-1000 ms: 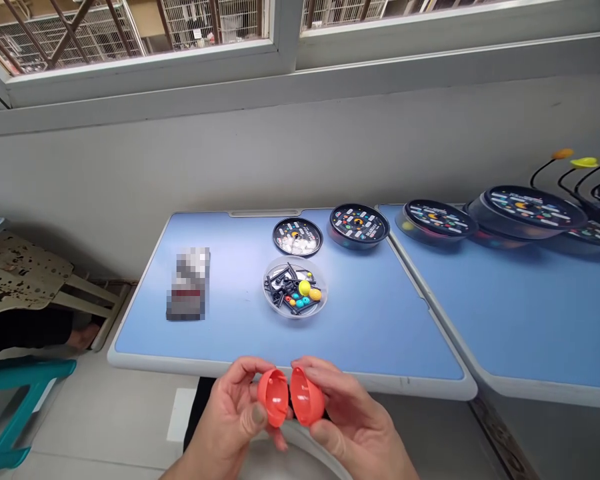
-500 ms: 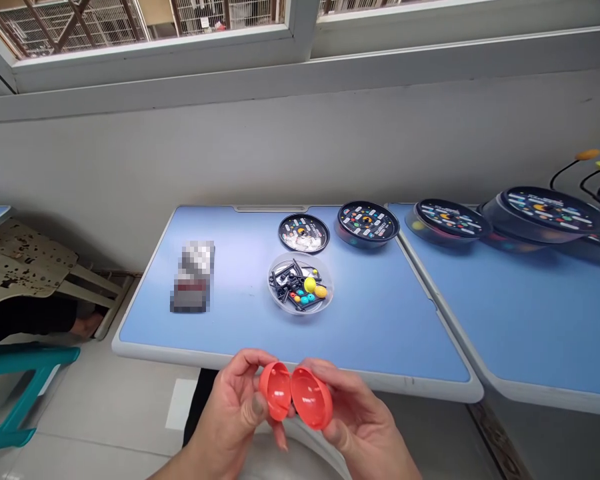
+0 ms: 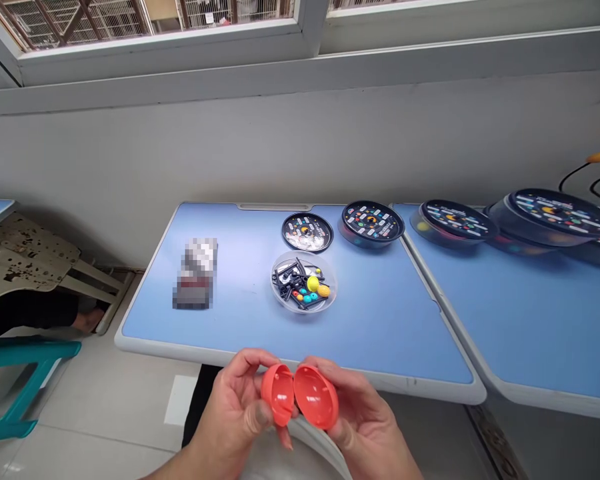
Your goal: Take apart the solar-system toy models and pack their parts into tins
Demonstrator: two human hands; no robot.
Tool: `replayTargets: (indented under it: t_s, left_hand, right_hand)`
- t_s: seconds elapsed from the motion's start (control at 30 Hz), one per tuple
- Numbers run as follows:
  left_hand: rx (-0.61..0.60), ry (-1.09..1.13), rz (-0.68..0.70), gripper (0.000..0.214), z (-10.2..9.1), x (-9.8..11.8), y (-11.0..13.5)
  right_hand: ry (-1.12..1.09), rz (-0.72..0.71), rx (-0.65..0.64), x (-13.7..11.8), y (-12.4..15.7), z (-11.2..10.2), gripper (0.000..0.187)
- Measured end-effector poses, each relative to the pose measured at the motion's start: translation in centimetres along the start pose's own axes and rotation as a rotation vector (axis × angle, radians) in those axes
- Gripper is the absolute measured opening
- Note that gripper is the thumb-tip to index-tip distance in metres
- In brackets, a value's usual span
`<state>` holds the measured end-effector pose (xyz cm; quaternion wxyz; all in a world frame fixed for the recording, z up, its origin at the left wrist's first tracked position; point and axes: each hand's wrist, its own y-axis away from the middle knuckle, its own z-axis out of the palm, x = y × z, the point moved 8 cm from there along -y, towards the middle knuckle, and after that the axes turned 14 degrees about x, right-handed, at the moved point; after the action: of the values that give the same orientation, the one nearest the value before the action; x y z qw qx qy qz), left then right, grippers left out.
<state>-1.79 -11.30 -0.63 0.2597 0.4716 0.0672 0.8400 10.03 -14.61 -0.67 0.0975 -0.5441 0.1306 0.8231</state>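
Two hollow orange-red plastic half shells are held side by side in front of the table's near edge, their insides facing up towards me. My left hand [image 3: 245, 403] grips the left half shell [image 3: 281, 393] between thumb and fingers. Fingers and thumb of my right hand [image 3: 357, 413] close around the right half shell [image 3: 316, 397]. The shells' edges meet or nearly meet in the middle. Beyond them on the table stands a clear round tub [image 3: 304, 310] holding black rods and connectors and several small yellow, orange, teal and red balls.
A dark printed lid [image 3: 307, 232] lies behind the tub on the blue table [image 3: 390, 320]. Closed round tubs [image 3: 373, 223] line the back and right. A blurred-out packet [image 3: 196, 273] lies left. A teal stool [image 3: 40, 373] and a person's foot [image 3: 89, 320] are at far left.
The view has shifted slightly, so the table things sit a little further right. Both hands keep hold of the half shells, which have barely moved or turned.
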Motion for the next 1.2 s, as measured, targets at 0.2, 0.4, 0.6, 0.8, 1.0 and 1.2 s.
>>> replayTargets:
  t_s: [0.2, 0.4, 0.6, 0.8, 1.0, 1.2]
  left_hand:
    - [-0.01, 0.005, 0.015, 0.046, -0.1, 0.0, 0.0]
    - [0.004, 0.035, -0.01, 0.047, 0.1, 0.1, 0.1]
    - [-0.022, 0.069, -0.016, 0.046, 0.5, 0.3, 0.2]
    - [-0.017, 0.081, -0.023, 0.045, 0.5, 0.4, 0.2]
    - [-0.015, 0.073, -0.021, 0.045, 0.4, 0.2, 0.2]
    - [-0.018, 0.078, -0.005, 0.048, 0.1, -0.1, 0.0]
  right_hand:
    - [0.021, 0.08, 0.043, 1.0, 0.1, -0.7, 0.033]
    - [0.027, 0.082, 0.102, 0.7, -0.1, -0.9, 0.039]
    - [0.019, 0.114, 0.11, 1.1, -0.1, -0.8, 0.037]
    - [-0.053, 0.135, 0.03, 1.3, -0.1, -0.1, 0.034]
    - [-0.072, 0.152, 0.035, 1.8, -0.1, -0.3, 0.033]
    - [-0.055, 0.139, 0.083, 1.6, 0.0, -0.6, 0.034]
